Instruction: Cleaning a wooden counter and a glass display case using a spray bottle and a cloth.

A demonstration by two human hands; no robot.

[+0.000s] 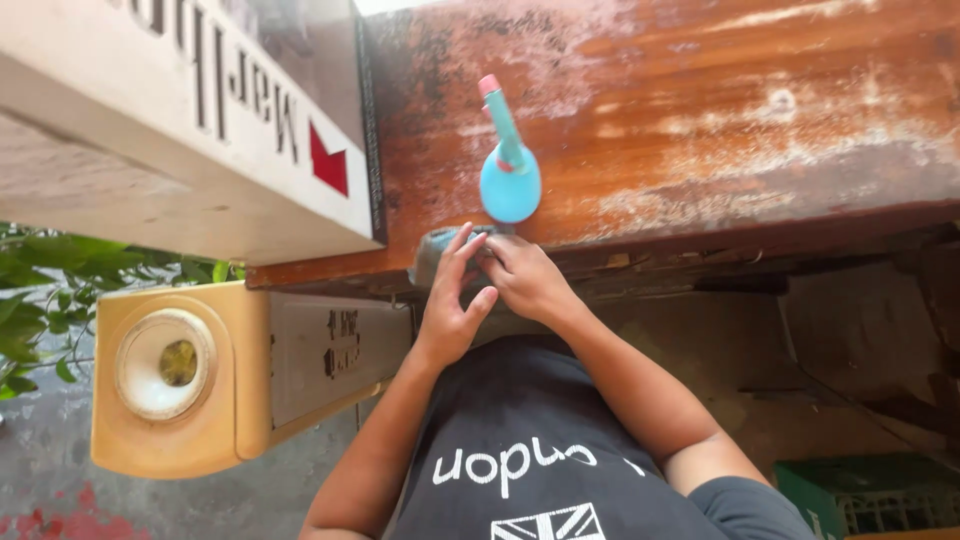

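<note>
Two hands at the near edge of a worn table.
Left hand (pixel 447 312) and right hand (pixel 524 277) together, fingers closed on a grey cloth (pixel 436 251) at the wooden table (pixel 700 120) edge; just beyond, blue spray bottle (pixel 509 178) with pink tip; far left, white carton (pixel 180 120).

Worn reddish wooden counter (pixel 700 110), blue spray bottle (pixel 508 170), grey cloth (pixel 437 250) at its edge

1 blue spray bottle (pixel 509 170), 1 grey cloth (pixel 440 252) prob., 2 hands, 1 green crate (pixel 860 490)
</note>
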